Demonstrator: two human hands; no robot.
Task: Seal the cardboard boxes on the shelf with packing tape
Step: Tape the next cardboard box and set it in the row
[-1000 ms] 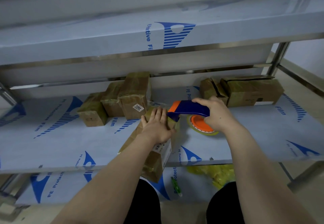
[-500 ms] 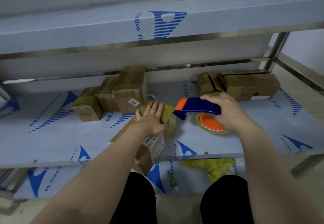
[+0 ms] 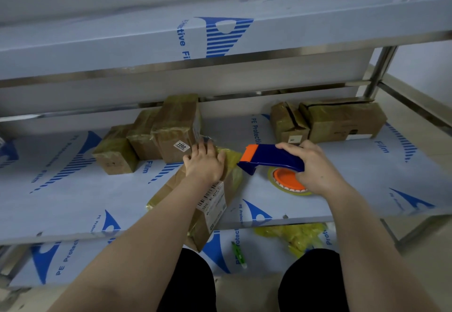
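A long cardboard box (image 3: 210, 209) with a white barcode label lies slantwise over the front edge of the middle shelf (image 3: 73, 201). My left hand (image 3: 204, 163) presses flat on its far end, fingers straight. My right hand (image 3: 314, 165) grips the blue handle of a tape dispenser (image 3: 269, 159) with an orange front and an orange roll core, held just right of the box's far end. Yellowish tape covers the box's top end.
Three taped boxes (image 3: 171, 128) stand clustered at the back left, one labelled 7202. Two more boxes (image 3: 342, 121) sit at the back right. The upper shelf (image 3: 220, 38) overhangs closely. On the lower shelf lie a green pen-like thing (image 3: 238, 254) and crumpled yellow tape (image 3: 293, 236).
The dispenser has drawn away from the box toward the right. My left hand has slid a little farther up the box's far end.
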